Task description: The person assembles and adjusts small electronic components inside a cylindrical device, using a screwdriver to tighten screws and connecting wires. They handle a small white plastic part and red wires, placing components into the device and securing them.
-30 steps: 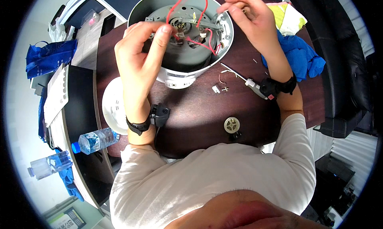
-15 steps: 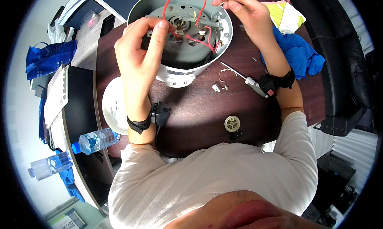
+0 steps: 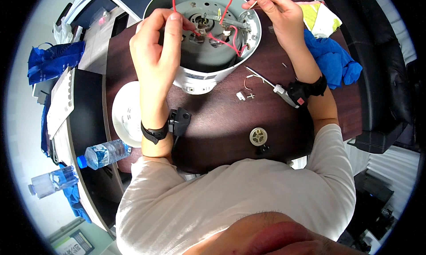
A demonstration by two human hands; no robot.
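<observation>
We look down on an upturned white appliance (image 3: 202,79) standing at the far edge of the dark brown table (image 3: 222,121), its open underside facing us and showing a grey metal plate with red wires (image 3: 224,39) looping across it.

Our left hand (image 3: 155,46) hangs over the near-left rim of the appliance, fingers curled narrow, with thumb and forefinger pinched on the end of one red wire just inside the shell. Our right hand (image 3: 277,10) sits at the far-right rim, fingertips closed tight on a thin pale lead or pin (too fine to tell which), which pokes leftward from the grip.

The relation that matters: the wiring lies between the two hands, down inside the shell, running roughly left to right from the left hand's pinch toward the metal bracket (image 3: 230,21) near the right hand. The left hand is the nearer to the wire's free end and already touches it; the right hand is nearer the bracket and terminals, just above and beside them, not visibly touching the plate.

On the table near the right forearm lie a screwdriver (image 3: 270,84) with its shaft pointing up-left toward the appliance, and small loose fittings (image 3: 246,95) just beside it. A round slotted part (image 3: 258,136) rests nearer us. A blue cloth (image 3: 330,59) lies to the right, a white lid (image 3: 126,113) and a water bottle (image 3: 104,153) to the left.
</observation>
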